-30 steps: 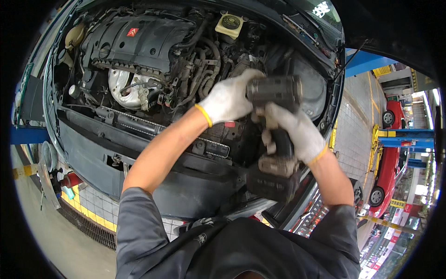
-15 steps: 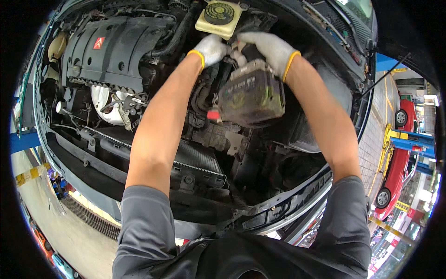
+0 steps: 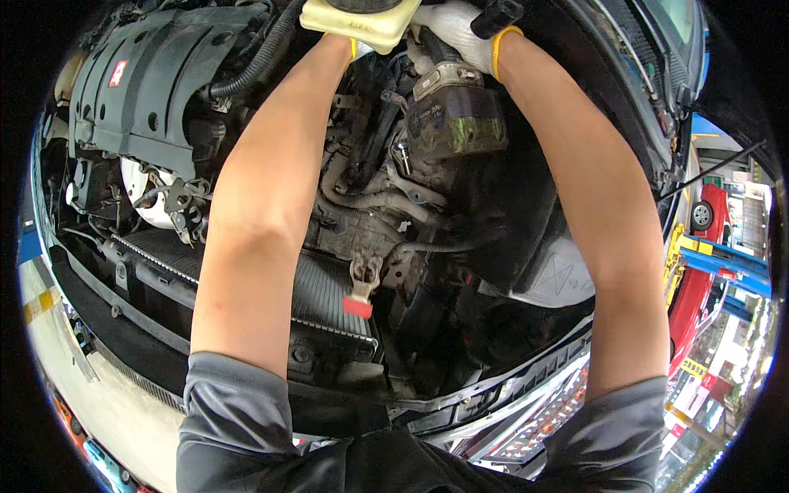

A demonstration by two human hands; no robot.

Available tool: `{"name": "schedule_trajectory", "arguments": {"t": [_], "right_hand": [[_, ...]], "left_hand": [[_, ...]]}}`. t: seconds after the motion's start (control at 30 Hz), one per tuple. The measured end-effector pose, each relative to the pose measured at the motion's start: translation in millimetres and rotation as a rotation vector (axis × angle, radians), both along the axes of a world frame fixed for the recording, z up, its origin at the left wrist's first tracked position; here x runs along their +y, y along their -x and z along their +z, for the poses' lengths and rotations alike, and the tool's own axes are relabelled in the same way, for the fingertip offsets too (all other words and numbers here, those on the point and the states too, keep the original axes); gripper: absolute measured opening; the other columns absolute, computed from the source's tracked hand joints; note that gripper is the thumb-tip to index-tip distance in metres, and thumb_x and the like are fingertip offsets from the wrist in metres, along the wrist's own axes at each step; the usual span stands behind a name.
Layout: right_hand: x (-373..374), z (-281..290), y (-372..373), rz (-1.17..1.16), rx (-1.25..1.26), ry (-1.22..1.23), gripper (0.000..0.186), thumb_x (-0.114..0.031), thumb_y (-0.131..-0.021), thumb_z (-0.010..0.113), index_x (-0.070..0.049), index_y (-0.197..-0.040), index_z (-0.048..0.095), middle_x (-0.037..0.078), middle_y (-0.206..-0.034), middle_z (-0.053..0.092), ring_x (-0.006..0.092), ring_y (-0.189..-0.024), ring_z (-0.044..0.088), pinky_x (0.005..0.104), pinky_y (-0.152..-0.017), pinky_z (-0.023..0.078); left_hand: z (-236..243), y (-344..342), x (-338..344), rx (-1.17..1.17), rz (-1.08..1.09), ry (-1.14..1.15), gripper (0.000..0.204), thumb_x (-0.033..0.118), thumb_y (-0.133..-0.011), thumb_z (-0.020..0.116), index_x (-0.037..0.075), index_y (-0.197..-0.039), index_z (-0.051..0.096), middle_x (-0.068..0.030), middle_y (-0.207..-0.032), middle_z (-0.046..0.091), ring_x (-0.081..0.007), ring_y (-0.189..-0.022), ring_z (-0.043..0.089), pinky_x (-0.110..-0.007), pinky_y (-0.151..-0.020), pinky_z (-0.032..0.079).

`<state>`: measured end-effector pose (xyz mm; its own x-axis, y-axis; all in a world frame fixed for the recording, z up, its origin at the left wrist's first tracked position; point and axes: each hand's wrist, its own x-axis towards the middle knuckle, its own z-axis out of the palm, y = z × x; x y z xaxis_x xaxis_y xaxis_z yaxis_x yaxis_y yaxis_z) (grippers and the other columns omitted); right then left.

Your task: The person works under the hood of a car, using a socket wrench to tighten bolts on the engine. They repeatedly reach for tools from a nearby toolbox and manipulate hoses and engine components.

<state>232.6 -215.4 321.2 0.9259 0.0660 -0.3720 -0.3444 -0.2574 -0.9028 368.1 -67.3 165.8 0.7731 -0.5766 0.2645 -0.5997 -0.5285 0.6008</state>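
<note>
Both arms reach deep into a car's engine bay. My right hand (image 3: 460,33), in a white yellow-cuffed glove, grips a dark cordless power tool at the top, its battery pack (image 3: 456,123) hanging below the hand. My left hand (image 3: 364,51), gloved alike, is mostly hidden behind a pale yellow fluid reservoir (image 3: 353,25), so its fingers cannot be seen. Hoses (image 3: 362,197), metal brackets and a bracket with a red tab (image 3: 357,304) lie between my forearms.
The engine cover (image 3: 140,90) is at left, above the radiator (image 3: 320,296). A prop rod (image 3: 723,164) slants at right. Beyond the car's front edge lie a tool tray (image 3: 530,419), a blue and yellow lift (image 3: 723,255) and a red car (image 3: 690,320).
Both hands and the power tool have moved up and away from my body into the engine bay; my left hand has slipped behind the reservoir. The view has shifted with my head.
</note>
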Motion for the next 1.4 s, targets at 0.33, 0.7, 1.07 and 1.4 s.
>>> {"name": "schedule_trajectory", "arguments": {"t": [0.33,0.7,1.07,1.4], "right_hand": [[-3.5,-9.6,-7.3,0.037,0.193,0.225,0.037,-0.03,-0.121,0.057,0.002,-0.116,0.075,0.018,-0.095,0.078,0.0308,-0.069,0.072,0.0466,-0.063,0.058],[-7.4,-70.5,-44.8,0.341,-0.042,0.8,0.057,-0.045,-0.119,0.054,0.002,-0.145,0.073,0.025,-0.151,0.072,0.0399,-0.139,0.066,0.0485,-0.114,0.048],[-7.2,-80.2,-47.7,0.517,0.0,0.914,0.053,-0.039,-0.125,0.039,-0.005,-0.154,0.067,0.018,-0.155,0.069,0.0358,-0.143,0.064,0.0469,-0.115,0.049],[-8.1,-64.5,-20.1,0.226,0.01,0.657,0.05,-0.037,-0.122,0.047,0.0,-0.144,0.072,0.021,-0.142,0.075,0.0377,-0.136,0.067,0.0478,-0.115,0.048]], "left_hand": [[-57.3,-19.0,-14.3,-0.243,-0.045,0.031,0.031,0.02,-0.104,0.071,0.001,-0.128,0.078,-0.0188,-0.114,0.079,-0.0316,-0.098,0.072,-0.045,-0.09,0.058],[-90.5,-29.9,-5.0,-0.492,-0.044,0.072,0.027,0.018,-0.103,0.071,0.003,-0.124,0.08,-0.0162,-0.104,0.08,-0.0303,-0.087,0.073,-0.045,-0.081,0.059],[-116.6,-49.5,3.8,-0.739,-0.054,0.108,0.023,0.016,-0.103,0.071,0.005,-0.12,0.083,-0.0136,-0.094,0.081,-0.0289,-0.076,0.073,-0.045,-0.073,0.06],[-113.9,-50.5,-20.0,-0.622,-0.1,0.206,0.023,0.016,-0.104,0.07,0.006,-0.12,0.083,-0.0132,-0.092,0.081,-0.0264,-0.071,0.073,-0.043,-0.066,0.06]]}}
